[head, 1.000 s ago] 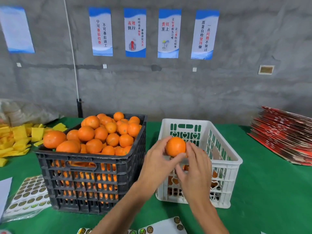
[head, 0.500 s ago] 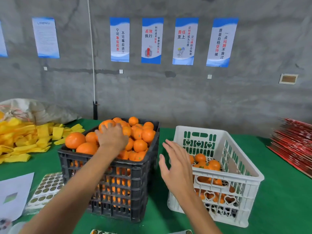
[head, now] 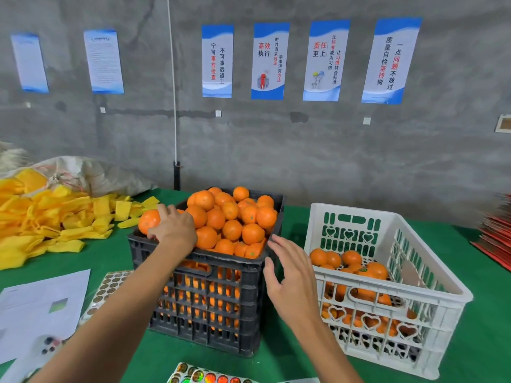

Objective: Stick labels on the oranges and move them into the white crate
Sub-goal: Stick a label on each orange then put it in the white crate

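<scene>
A black crate (head: 210, 302) heaped with oranges stands in the middle of the green table. My left hand (head: 174, 228) curls over an orange (head: 148, 221) at the crate's near left corner and grips it. My right hand (head: 290, 275) hovers with relaxed fingers in the gap between the black crate and the white crate (head: 431, 297), holding nothing. Several oranges lie inside the white crate, one (head: 370, 270) showing a small green label. A sheet of round labels (head: 204, 377) lies at the table's near edge.
Yellow foam nets (head: 55, 217) are piled at the left beside a white sack (head: 91, 175). A paper sheet (head: 38, 308) and another label sheet (head: 110, 286) lie front left. Red cardboard (head: 495, 233) is stacked at the right. A grey wall with posters stands behind.
The orange both hands held over the white crate is gone from them. My left hand crossed to the black crate and closed on a corner orange; my right hand drew back between the crates.
</scene>
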